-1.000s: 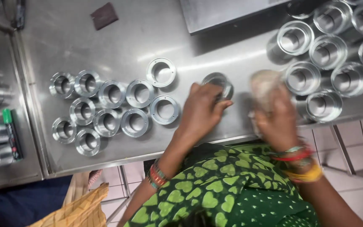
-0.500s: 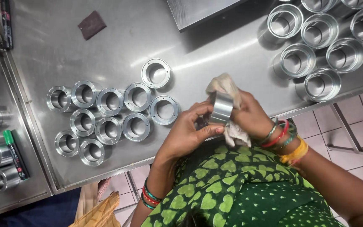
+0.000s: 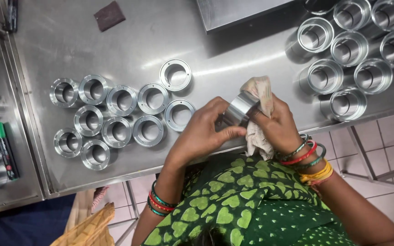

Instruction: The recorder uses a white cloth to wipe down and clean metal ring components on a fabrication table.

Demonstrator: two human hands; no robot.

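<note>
Left hand [image 3: 204,132] fingers grasp a shiny short metal ring sleeve [image 3: 238,108], held above the front edge of the steel table [image 3: 128,41]. Right hand [image 3: 279,125] fingers clench a beige cloth rag [image 3: 260,91] pressed against the ring. Cluster of similar metal rings [image 3: 115,116] lies left; taller metal cylinders [image 3: 352,50] stand right.
</note>
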